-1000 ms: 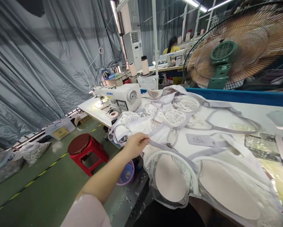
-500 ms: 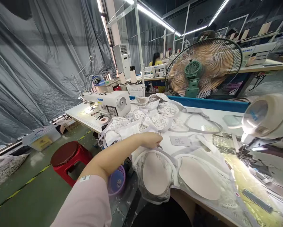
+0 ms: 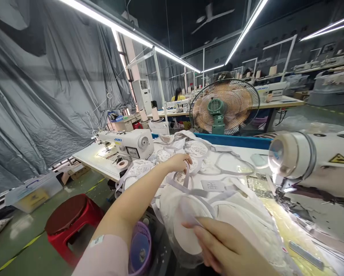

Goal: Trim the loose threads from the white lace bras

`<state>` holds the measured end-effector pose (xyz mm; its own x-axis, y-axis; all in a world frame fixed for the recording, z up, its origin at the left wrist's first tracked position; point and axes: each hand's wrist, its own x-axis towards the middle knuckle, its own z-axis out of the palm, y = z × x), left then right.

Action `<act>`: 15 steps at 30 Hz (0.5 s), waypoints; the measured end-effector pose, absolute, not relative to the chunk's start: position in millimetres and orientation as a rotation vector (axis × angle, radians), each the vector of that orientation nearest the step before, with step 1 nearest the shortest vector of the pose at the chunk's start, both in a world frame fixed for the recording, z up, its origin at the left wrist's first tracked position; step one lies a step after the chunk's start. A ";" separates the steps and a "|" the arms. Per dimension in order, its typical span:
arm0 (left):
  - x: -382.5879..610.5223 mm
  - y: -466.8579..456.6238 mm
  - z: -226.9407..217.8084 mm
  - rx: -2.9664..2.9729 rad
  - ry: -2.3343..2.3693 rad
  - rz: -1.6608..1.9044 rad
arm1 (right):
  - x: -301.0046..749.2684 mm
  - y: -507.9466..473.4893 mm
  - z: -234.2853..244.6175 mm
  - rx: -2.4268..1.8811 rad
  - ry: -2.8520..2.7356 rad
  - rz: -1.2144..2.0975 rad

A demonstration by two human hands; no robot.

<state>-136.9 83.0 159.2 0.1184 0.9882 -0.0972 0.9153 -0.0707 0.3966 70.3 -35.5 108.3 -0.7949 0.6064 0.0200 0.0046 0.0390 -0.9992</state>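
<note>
A white lace bra (image 3: 186, 230) with pale padded cups lies along the table's near edge, its left cup hanging over. My left hand (image 3: 180, 163) is reached out over the pile of bras (image 3: 196, 148), fingers closed on a pale grey bra strap (image 3: 186, 177) that runs down from it. Nearer to me, my right hand (image 3: 220, 241) is in a pinch above the bra's cups. Between its thumb and fingers is a blurred light strap end; whether it belongs to the same strap I cannot tell. A printed grey label (image 3: 213, 186) lies behind the near bra.
On the left stands a white sewing machine (image 3: 125, 142); another machine head (image 3: 312, 161) is close on the right. A metal bar (image 3: 306, 255) lies at the right front. Beyond the table is a large fan (image 3: 225, 107). A red stool (image 3: 74, 224) and purple basket (image 3: 140, 249) stand below left.
My right hand has come into view from below, pinching a strap end. The left hand has moved up and away with a strap lifted in it. The view has tilted up and swung right.
</note>
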 end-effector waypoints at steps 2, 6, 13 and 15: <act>-132.3 83.2 163.3 2.081 1.866 0.266 | 30.1 -34.9 114.2 -0.567 -1.416 2.127; -131.5 81.6 171.2 2.186 1.912 0.191 | -22.8 -10.9 102.2 -0.618 -1.053 2.177; -136.0 68.9 171.7 2.256 2.065 0.113 | -44.0 47.5 75.1 -0.673 -0.653 2.031; -135.4 60.1 168.2 2.262 2.078 0.125 | -42.3 56.7 71.4 -0.673 -0.561 1.969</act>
